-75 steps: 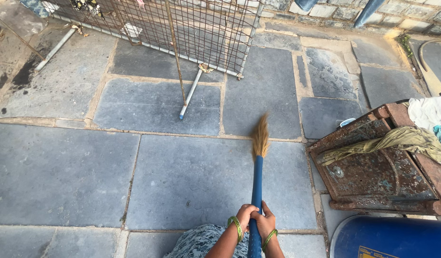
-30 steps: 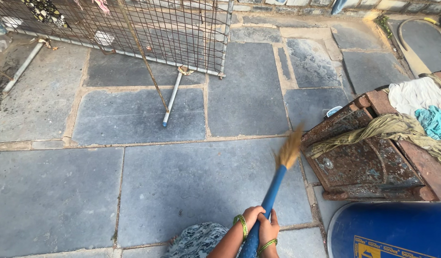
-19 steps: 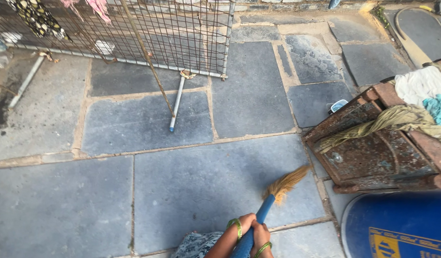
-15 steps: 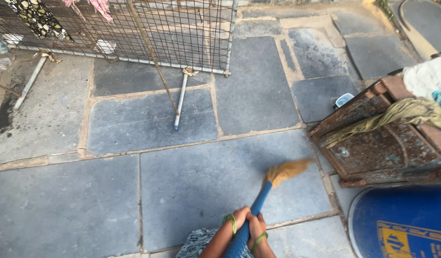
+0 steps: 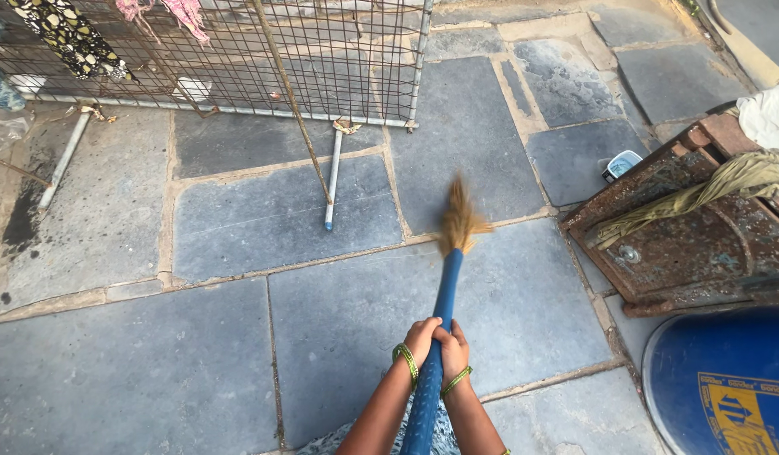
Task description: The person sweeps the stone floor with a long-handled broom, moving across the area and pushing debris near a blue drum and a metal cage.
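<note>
My forearms run off the bottom edge, and the lower end of the broom point(image 5: 440, 320) is cut off there too. My left hand point(image 5: 421, 339) and right hand point(image 5: 453, 352) sit side by side, both closed around its blue handle. The handle runs away from me to straw bristles point(image 5: 460, 221), blurred, over the stone floor point(image 5: 238, 371). To my right a blue drum point(image 5: 727, 379) is cropped by the frame, so I cannot see inside. Beyond it a rusty metal box point(image 5: 693, 244) carries an olive cloth point(image 5: 701, 194) draped across it. Farther off stands a wire mesh frame point(image 5: 280, 59) with clothes hanging on it, only partly in view.
</note>
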